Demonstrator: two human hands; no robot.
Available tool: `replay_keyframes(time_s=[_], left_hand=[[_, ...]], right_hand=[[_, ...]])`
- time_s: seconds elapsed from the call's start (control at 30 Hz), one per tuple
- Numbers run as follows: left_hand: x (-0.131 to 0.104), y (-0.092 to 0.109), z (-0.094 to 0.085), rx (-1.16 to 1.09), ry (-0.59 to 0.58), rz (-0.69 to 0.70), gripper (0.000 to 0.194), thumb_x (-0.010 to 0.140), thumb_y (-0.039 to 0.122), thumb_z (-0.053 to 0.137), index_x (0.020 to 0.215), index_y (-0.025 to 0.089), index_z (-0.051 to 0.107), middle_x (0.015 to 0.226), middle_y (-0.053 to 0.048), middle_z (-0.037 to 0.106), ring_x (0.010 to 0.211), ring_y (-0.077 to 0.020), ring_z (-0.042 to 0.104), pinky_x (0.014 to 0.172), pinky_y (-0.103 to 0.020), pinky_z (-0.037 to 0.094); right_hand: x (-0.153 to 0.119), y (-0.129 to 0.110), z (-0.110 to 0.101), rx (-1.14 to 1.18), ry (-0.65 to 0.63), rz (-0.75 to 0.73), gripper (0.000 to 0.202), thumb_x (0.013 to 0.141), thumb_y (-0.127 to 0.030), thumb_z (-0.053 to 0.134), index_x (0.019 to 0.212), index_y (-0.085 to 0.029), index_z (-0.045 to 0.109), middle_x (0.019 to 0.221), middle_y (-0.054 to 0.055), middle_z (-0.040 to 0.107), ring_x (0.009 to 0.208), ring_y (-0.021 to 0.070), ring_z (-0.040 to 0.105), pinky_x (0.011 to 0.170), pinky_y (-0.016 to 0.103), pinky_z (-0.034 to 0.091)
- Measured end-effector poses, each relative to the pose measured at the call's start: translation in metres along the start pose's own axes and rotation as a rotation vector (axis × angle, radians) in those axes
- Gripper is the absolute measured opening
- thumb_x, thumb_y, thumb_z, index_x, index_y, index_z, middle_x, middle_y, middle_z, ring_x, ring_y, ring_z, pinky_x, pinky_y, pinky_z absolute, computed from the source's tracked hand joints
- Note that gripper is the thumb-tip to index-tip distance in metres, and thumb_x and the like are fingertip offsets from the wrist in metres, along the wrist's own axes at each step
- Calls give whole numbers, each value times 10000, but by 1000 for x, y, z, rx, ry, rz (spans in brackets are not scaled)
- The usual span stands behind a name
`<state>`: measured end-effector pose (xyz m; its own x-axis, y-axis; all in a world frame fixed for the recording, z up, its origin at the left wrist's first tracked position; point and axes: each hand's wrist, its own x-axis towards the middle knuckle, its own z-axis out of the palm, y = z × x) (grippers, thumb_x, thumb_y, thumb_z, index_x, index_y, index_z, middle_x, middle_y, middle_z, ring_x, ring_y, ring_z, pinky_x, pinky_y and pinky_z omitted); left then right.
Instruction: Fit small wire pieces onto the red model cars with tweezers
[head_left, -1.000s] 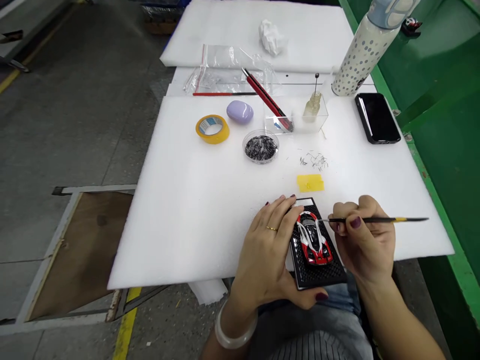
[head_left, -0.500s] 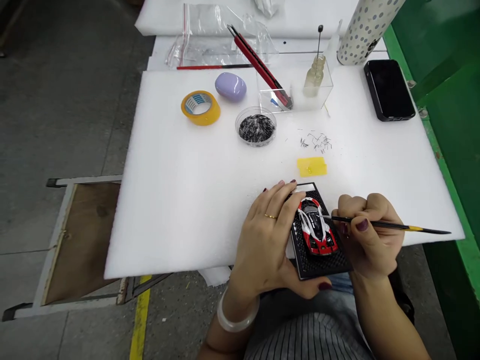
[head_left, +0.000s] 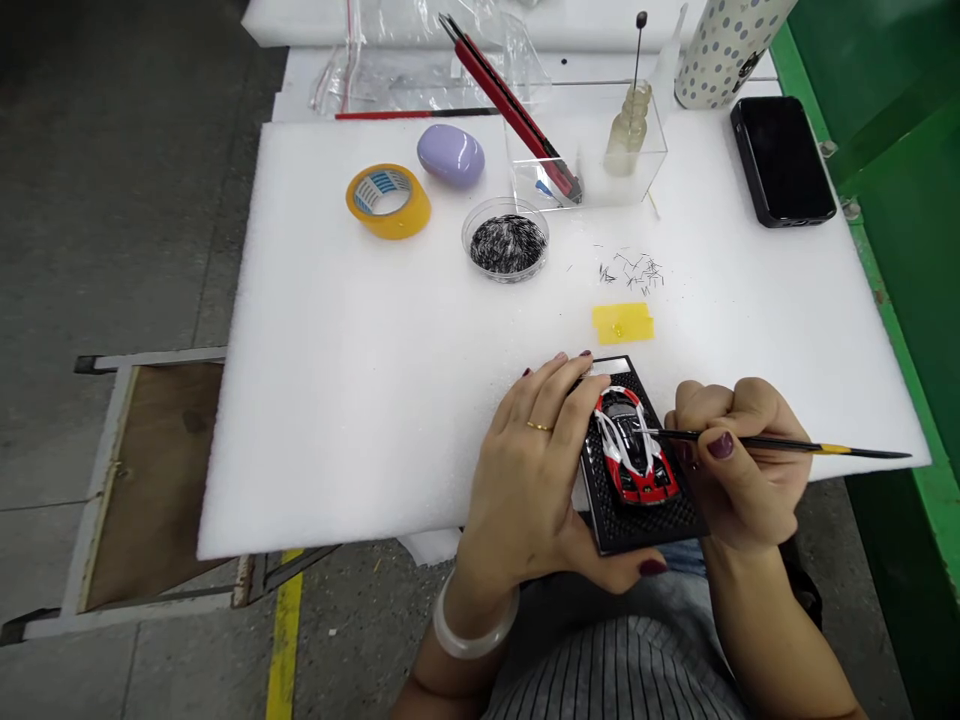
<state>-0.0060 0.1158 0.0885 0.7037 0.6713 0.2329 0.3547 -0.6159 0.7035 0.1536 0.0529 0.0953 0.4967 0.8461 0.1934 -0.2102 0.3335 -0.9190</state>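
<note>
A red, white and black model car [head_left: 637, 450] sits on a black textured display base [head_left: 637, 528] at the near edge of the foam sheet. My left hand [head_left: 529, 480] is wrapped round the base's left side, fingers along the far left edge and thumb at the near edge. In my right hand [head_left: 742, 455] a thin black paintbrush [head_left: 787, 443] with a yellow band is pinched. Its tip is at the car's right side, over the dark windows; whether it touches I cannot tell. Just beyond the base lies a yellow tape piece [head_left: 622, 323] with a small glossy drop on it.
Behind lie short black fibres [head_left: 634, 270], a round dish [head_left: 506, 245] of black fibres, an orange tape roll [head_left: 390, 202] and a purple case [head_left: 451, 156]. A clear box [head_left: 540, 180] holds red tweezers [head_left: 514, 110] and a bottle [head_left: 628, 130]. A black phone-like device [head_left: 784, 160] lies right.
The camera view has shifted slightly, so the tabletop things appear a little higher. Both hands keep their hold, and the brush tip has moved slightly left over the car.
</note>
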Motion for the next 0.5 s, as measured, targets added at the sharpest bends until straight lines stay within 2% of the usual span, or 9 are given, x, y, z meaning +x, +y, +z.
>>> replay_keyframes(time_s=[0.2, 0.37, 0.5], left_hand=[[1, 1, 0, -13, 10, -12, 1107, 711, 981, 418, 1407, 124, 494, 1515, -219, 530, 1450, -392, 451, 1248, -559, 289], [1, 1, 0, -12, 19, -5, 1110, 718, 985, 401, 1387, 106, 514, 1504, -227, 538, 1444, -387, 459, 1241, -548, 305], [0, 1, 0, -7, 19, -2, 1095, 714, 988, 401, 1397, 137, 496, 1510, -215, 533, 1443, -391, 460, 1237, -567, 310]], right_hand=[[-1, 0, -1, -32, 7, 23, 222, 849, -292, 775, 727, -270, 591, 551, -22, 448, 534, 167, 405, 498, 325, 333], [-1, 0, -1, -9, -10, 15, 181, 872, -271, 758, 754, -272, 620, 580, -6, 476, 538, 168, 396, 485, 329, 309], [0, 0, 0, -19, 0, 14, 226, 856, -289, 789, 732, -269, 601, 567, -16, 464, 522, 160, 388, 484, 331, 310]])
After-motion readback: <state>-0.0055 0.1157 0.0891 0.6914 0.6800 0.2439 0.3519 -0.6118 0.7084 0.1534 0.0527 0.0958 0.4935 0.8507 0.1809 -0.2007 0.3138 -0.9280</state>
